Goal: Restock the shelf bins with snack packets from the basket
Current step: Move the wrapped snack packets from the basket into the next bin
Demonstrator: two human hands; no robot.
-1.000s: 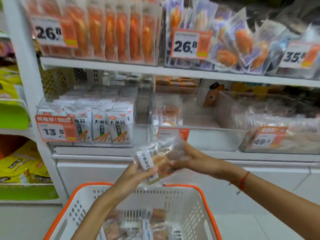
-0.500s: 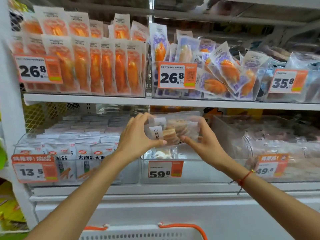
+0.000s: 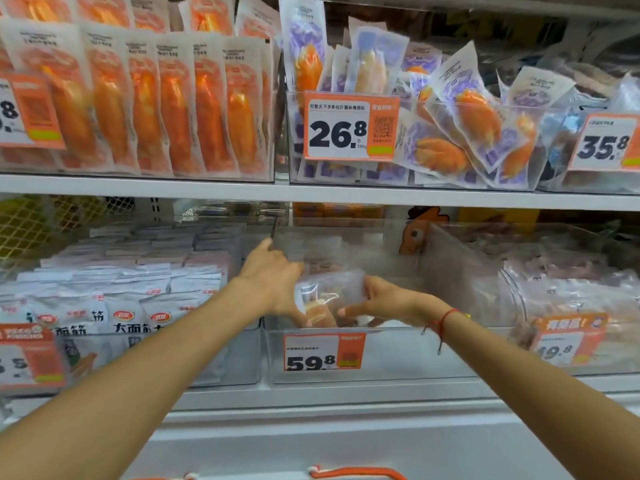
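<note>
One clear snack packet (image 3: 329, 299), held between the left hand (image 3: 273, 278) and right hand (image 3: 384, 301), fingers curled around its ends, inside the clear middle bin (image 3: 398, 355) tagged 59.8 (image 3: 323, 353). Two neighbouring bins hold packets.

Both hands (image 3: 273, 275) (image 3: 381, 301) lowered snack packet (image 3: 329, 296) from chest height into clear bin (image 3: 381, 355)
</note>
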